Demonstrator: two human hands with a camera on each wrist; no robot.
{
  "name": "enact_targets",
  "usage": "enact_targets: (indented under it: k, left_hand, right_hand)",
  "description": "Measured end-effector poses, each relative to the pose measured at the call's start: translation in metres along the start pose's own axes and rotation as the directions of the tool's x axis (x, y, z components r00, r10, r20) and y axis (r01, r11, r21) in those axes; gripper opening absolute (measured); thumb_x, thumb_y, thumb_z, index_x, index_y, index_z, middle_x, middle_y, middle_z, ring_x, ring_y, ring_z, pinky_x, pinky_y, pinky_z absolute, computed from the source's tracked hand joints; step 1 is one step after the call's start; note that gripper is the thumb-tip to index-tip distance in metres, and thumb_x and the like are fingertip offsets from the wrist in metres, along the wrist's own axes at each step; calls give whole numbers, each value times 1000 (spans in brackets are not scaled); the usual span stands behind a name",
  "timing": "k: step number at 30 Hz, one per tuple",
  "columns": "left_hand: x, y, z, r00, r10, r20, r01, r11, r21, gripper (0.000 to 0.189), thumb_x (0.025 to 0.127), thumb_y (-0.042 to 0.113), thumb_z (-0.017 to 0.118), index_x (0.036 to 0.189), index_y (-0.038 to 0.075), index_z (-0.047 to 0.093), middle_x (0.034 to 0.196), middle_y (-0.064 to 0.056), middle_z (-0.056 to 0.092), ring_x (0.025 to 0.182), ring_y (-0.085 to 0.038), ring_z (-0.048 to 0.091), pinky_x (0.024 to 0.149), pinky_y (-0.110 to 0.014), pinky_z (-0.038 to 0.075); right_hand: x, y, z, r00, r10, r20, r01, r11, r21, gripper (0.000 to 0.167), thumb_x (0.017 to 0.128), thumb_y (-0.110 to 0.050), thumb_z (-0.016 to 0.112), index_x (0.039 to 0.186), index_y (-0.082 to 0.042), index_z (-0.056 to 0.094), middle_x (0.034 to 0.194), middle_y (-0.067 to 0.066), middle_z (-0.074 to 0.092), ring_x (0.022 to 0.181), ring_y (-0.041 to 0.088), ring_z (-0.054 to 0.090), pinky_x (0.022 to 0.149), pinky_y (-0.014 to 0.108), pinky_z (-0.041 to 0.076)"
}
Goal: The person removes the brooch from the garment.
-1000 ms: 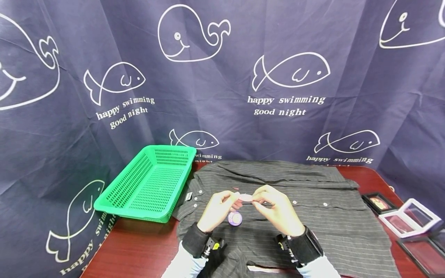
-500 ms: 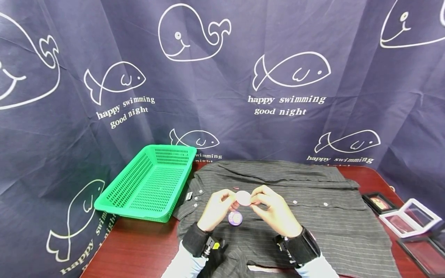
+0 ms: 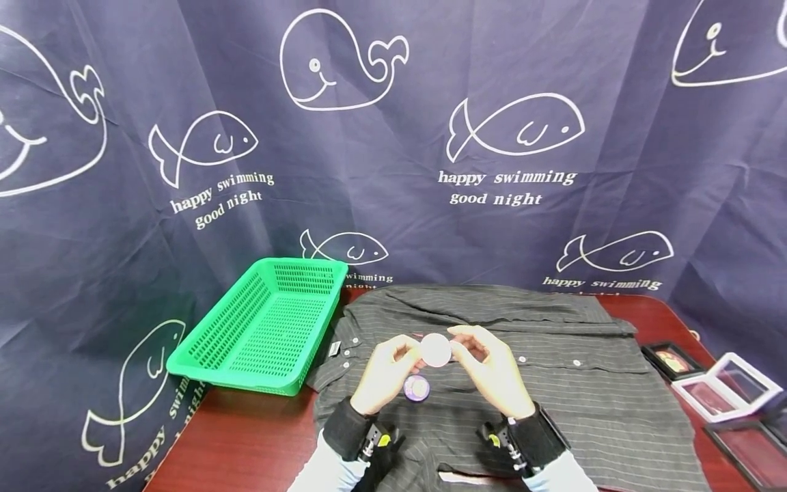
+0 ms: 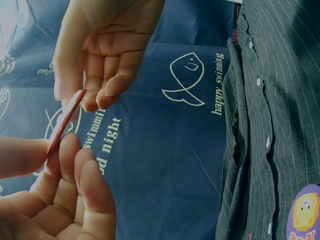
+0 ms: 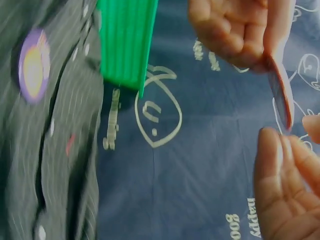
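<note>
A thin round disc [image 3: 436, 350] with a pale face and a red edge [image 4: 65, 126] is held above a dark striped shirt [image 3: 590, 396]. My left hand [image 3: 386, 376] pinches one side of it between thumb and fingers. At the opposite edge is my right hand [image 3: 494, 372]; in the right wrist view its fingertips [image 5: 270, 142] and thumb stand apart around the rim without gripping. Below the left hand, a round purple piece [image 3: 416, 388] with a yellow cartoon face lies on the shirt.
A green plastic basket [image 3: 277, 335] stands at the left on the red-brown table [image 3: 246, 437]. At the right edge lie a black case [image 3: 673, 360], an opened white case [image 3: 713, 396] and a dark flat case [image 3: 753, 451]. A patterned curtain [image 3: 393, 171] hangs behind.
The disc has turned from nearly edge-on to face-on in the head view. My right fingers, which pinched its edge earlier, have come loose; the left hand keeps its hold.
</note>
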State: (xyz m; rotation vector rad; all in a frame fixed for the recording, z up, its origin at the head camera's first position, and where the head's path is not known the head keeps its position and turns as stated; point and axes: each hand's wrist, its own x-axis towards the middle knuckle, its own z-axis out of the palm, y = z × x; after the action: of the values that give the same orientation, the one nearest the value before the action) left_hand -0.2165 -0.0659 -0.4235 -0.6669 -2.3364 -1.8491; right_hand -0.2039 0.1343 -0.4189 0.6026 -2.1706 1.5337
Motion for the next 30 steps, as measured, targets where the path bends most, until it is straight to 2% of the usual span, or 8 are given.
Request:
enact_targets:
  k: [3,6,13,19,25,30]
  left_hand:
    - [-2,1,0,998,52,18,-53,996,71,16,96,16,61,92,2,69,80,-15,70,71,-12,65,70,-20,53]
    - [-3,3,1,996,83,34,-86,989,121,16,97,19,60,92,6,69,80,-11,71,71,-11,64,70,-20,52]
    - [-5,3,1,995,84,55,-90,987,130,15,96,20,62,93,7,69,85,-10,73,72,-3,62,70,-19,52]
    - [-3,1,2,994,90,58,-97,986,136,15,96,20,62,91,7,69,84,-10,73,71,-14,66,68,-19,51]
    - [-4,1,2,993,103,57,-110,984,143,15,96,19,62,91,7,69,82,-9,72,69,-7,62,67,-18,51]
    - [-4,1,3,995,91,50,-97,985,146,13,95,17,63,91,6,69,81,-10,71,69,-13,63,66,-18,49]
  right_hand:
    - [0,-1,3,996,83,44,-85,995,52,19,91,-9,67,109,-3,68,88,10,72,75,3,65,69,21,55]
    - [-1,-1,4,988,125,90,-131,990,60,16,92,-14,68,105,-6,70,85,8,72,73,3,66,68,23,55]
    - [-2,0,4,976,163,143,-173,983,60,17,90,-15,70,104,-5,69,82,8,71,72,7,67,67,23,55]
    - [-2,2,3,976,154,156,-163,986,45,18,90,-15,70,105,-5,69,82,8,72,72,6,67,67,23,56]
    - [-3,4,3,977,134,167,-140,990,23,19,89,-14,71,106,-4,70,83,7,73,72,4,67,67,23,56]
    - [-2,4,4,978,121,172,-123,992,1,19,91,-13,69,107,-3,69,85,7,73,72,3,66,66,22,55]
